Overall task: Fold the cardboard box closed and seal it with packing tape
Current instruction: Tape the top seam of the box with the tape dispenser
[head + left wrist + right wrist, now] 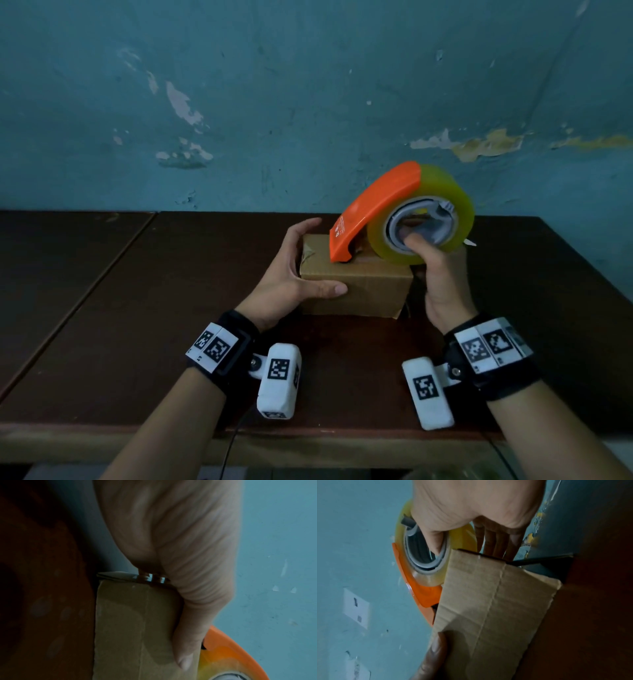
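A small brown cardboard box (363,284) (130,628) (488,608) sits closed on the dark wooden table (137,325). My left hand (291,274) (180,561) grips its left end, thumb along the near face and fingers over the far top edge. My right hand (442,277) (471,507) holds an orange tape dispenser (370,209) (236,653) (421,592) with a yellowish clear tape roll (442,198) (436,577), thumb inside the core. The dispenser's front tip rests on the box top, near the middle. A crumpled bit of clear tape (310,255) shows at the box's top left.
The table runs against a peeling blue wall (308,102). Its front edge (308,435) lies just below my wrists. A seam (113,260) divides off a left table section. A thin cable (233,442) hangs over the front edge.
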`<state>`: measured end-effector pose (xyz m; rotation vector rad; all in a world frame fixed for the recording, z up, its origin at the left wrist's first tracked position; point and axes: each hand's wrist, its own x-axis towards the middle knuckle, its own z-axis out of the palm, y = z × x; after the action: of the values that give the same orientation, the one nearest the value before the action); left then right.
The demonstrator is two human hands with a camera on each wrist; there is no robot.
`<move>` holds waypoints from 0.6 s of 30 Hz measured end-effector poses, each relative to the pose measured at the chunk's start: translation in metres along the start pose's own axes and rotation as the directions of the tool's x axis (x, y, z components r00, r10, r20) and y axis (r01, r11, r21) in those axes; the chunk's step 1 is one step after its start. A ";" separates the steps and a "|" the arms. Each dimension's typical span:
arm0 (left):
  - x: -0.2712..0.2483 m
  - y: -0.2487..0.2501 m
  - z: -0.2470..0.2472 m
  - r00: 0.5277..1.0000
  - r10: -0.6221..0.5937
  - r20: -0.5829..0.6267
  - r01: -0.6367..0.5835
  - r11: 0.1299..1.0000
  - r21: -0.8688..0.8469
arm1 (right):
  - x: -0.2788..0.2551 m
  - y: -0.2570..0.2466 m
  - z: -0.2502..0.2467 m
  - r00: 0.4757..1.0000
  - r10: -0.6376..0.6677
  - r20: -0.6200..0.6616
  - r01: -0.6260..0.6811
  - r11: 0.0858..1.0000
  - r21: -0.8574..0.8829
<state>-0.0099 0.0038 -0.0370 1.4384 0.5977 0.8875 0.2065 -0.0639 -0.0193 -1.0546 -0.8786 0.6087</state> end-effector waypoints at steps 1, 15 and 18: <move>0.000 -0.002 -0.002 1.000 -0.003 -0.002 0.003 1.000 0.004 | 0.000 -0.001 0.000 1.000 -0.007 0.005 0.008 0.999 -0.036; -0.001 0.000 -0.003 0.999 -0.001 -0.038 0.002 0.999 0.041 | 0.014 -0.022 -0.010 0.994 0.104 0.026 -0.094 0.958 -0.269; -0.001 0.000 -0.005 0.999 -0.008 -0.039 0.010 0.999 0.051 | 0.014 -0.025 -0.011 0.992 0.123 0.025 -0.112 0.958 -0.262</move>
<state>-0.0141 0.0058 -0.0378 1.4657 0.6597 0.9002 0.2240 -0.0679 0.0058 -1.3438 -0.9541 0.6272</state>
